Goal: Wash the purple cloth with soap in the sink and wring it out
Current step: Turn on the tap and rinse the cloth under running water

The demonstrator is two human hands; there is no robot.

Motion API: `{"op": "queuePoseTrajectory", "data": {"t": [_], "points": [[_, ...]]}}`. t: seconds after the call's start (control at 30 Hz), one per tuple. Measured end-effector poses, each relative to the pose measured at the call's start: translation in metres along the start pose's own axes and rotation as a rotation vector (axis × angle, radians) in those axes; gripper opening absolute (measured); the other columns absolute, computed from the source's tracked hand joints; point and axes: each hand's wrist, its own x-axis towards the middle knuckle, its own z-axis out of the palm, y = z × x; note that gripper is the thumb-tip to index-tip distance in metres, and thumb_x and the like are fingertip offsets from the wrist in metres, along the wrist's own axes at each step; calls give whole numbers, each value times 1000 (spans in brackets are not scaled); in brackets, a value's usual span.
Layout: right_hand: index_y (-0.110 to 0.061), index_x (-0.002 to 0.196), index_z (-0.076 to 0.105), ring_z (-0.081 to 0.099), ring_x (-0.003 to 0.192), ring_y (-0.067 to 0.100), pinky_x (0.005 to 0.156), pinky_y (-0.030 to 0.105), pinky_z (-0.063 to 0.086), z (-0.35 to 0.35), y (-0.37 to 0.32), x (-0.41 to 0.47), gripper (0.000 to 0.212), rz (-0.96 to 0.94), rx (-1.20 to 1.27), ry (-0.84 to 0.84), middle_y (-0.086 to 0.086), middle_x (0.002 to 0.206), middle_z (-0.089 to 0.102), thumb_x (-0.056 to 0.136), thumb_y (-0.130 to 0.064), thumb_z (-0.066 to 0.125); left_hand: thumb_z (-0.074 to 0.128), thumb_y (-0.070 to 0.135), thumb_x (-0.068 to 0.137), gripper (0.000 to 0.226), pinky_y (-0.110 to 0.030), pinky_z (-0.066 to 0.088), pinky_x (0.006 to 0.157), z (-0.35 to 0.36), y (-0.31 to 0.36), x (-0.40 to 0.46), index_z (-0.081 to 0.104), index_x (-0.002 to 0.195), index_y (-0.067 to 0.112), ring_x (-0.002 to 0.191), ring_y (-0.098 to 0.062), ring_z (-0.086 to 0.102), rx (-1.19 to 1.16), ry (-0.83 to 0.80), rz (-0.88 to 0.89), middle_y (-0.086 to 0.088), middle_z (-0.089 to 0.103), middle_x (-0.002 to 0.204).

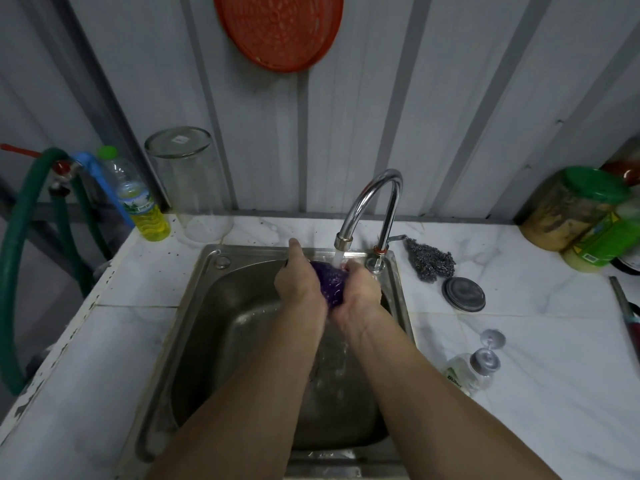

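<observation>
The purple cloth [331, 283] is bunched into a ball between both palms, over the back of the steel sink [214, 306]. My left hand [299, 276] presses it from the left, my right hand [360, 289] from the right. Water runs from the chrome faucet [372, 202] straight onto the cloth and falls on into the basin. A bottle of yellow liquid soap [142, 202] stands at the back left corner of the counter. Most of the cloth is hidden by my hands.
An upturned glass jar [194, 185] stands beside the soap bottle. Steel wool [431, 259] and a metal lid [463, 294] lie right of the faucet. A small bottle [474, 370] lies on the right counter; jars [571, 209] stand at the far right. A green hose [17, 254] hangs at left.
</observation>
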Motion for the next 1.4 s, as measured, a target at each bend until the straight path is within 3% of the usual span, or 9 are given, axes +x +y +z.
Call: {"op": "queuePoseTrajectory", "data": {"t": [0.17,0.4,0.53,0.7,0.97,1.1,1.17,1.27,1.4], "points": [[-14,114,65,76,94,30,83,47,63,-5,15,-10,55,-283,-21,-190,13,107,76,67,-30,90,83,34,78,36,-25,55,52,-2,1,-2,70,101,9,74,-23,74,65,-70,19,-7,76,89],[-10,106,70,77,83,21,81,44,64,-12,21,-7,34,-344,-38,-32,8,95,79,77,-18,86,74,8,82,16,-21,51,45,3,-5,-9,65,94,14,70,-16,71,125,2,228,-7,75,88],[-9,108,71,79,78,23,70,37,66,-9,14,-3,21,-212,36,-4,12,96,80,87,-6,75,76,26,88,12,-16,50,39,0,-7,-9,68,93,19,60,-16,75,-8,11,171,-2,76,86],[-13,96,70,77,65,18,49,25,59,-6,5,3,9,-124,25,106,6,83,79,92,-20,72,67,66,84,49,-22,53,45,2,-7,-7,72,93,18,56,-12,75,19,18,132,0,79,82],[-1,91,65,77,72,40,72,60,62,-6,8,9,16,58,125,-5,25,92,76,90,-16,69,54,62,90,51,-32,53,57,-4,-9,-5,61,91,11,66,-23,67,-43,-21,27,-4,65,73],[-8,100,63,77,81,41,81,62,60,-14,2,15,31,71,-9,-57,22,89,78,90,-38,66,52,42,93,34,-36,54,68,-12,-4,-6,60,74,15,63,-22,61,-61,-184,-58,2,63,48],[-11,102,68,76,91,38,82,59,61,-21,-6,17,36,23,-106,-80,18,95,79,92,-45,63,54,22,91,20,-42,60,76,-21,1,-6,68,84,9,73,-26,70,-5,-364,-116,-5,73,66],[-16,86,70,73,76,30,76,48,63,-26,-18,16,37,-63,-313,-138,5,71,77,92,-51,61,55,7,84,29,-55,62,83,-39,8,-4,76,103,7,96,-38,75,122,-627,-197,-18,78,102],[-16,94,74,72,90,30,89,48,59,-14,-29,6,57,-154,-595,-150,9,91,77,82,-68,55,72,14,76,37,-64,54,96,-45,8,-6,70,110,1,102,-46,73,306,-742,-274,-25,78,105]]}}
